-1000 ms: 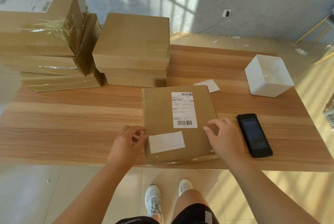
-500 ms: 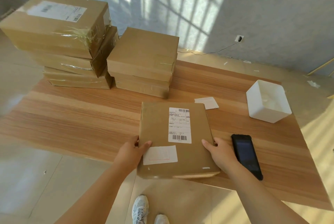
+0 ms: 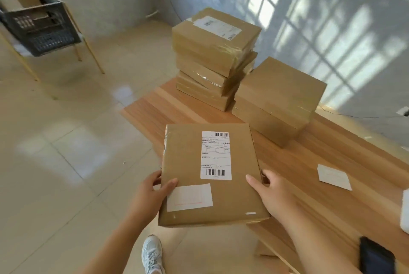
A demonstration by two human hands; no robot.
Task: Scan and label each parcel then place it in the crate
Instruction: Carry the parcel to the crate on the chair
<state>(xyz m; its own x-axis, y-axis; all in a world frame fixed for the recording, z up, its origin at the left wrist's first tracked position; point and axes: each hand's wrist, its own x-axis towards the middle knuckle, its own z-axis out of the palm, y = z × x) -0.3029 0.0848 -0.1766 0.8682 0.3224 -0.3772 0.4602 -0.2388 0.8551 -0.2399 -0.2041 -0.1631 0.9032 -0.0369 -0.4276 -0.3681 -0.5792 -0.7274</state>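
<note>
A flat brown parcel [image 3: 188, 167] hangs in the air past the table's left end, held level between both hands. It bears a barcode shipping label [image 3: 215, 155] and a plain white sticker [image 3: 189, 197] near its front edge. My left hand [image 3: 152, 196] grips its left side, thumb on top. On the right side my right hand [image 3: 271, 196] does the same. A dark plastic crate [image 3: 42, 30] stands on a thin-legged stand at the far left, with brown boxes inside it.
The wooden table [image 3: 332, 174] carries a tall stack of parcels [image 3: 214, 56] and a shorter stack [image 3: 278, 101]. A loose white label [image 3: 333, 176], a dark handheld scanner [image 3: 376, 256] and a white bin [image 3: 405, 211] lie at the right. Tiled floor spreads out to the left.
Both hands have lifted the parcel off the table and carried it left. My view has swung left, bringing the crate into sight.
</note>
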